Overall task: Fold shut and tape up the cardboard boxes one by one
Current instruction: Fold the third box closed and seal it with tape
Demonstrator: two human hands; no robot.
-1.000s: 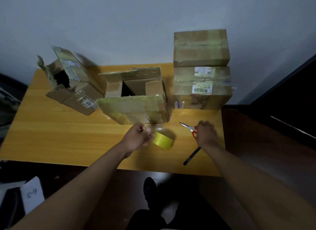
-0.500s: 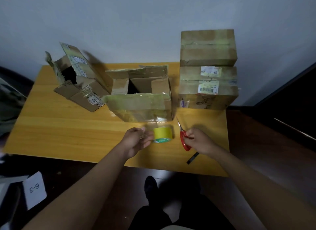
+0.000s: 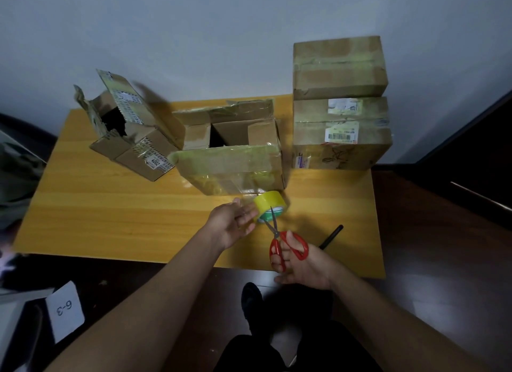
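My left hand (image 3: 234, 223) holds a yellow tape roll (image 3: 269, 204) just in front of the middle cardboard box (image 3: 235, 161), whose top flaps stand open. My right hand (image 3: 303, 261) grips red-handled scissors (image 3: 288, 245), blades pointing up at the roll. A second open box (image 3: 130, 130) lies tilted at the back left. Two taped-shut boxes are stacked at the back right, the upper one (image 3: 339, 67) on the lower one (image 3: 342, 135).
All of it sits on a yellow wooden table (image 3: 110, 214) against a pale wall. A black pen (image 3: 331, 236) lies near the table's front right. On the dark floor at the left lies a white card marked 6-3 (image 3: 65, 310). My shoe (image 3: 250, 297) shows below.
My right hand picked the scissors up off the table and brought them toward the roll. My left hand lifted and turned the roll toward the middle box.
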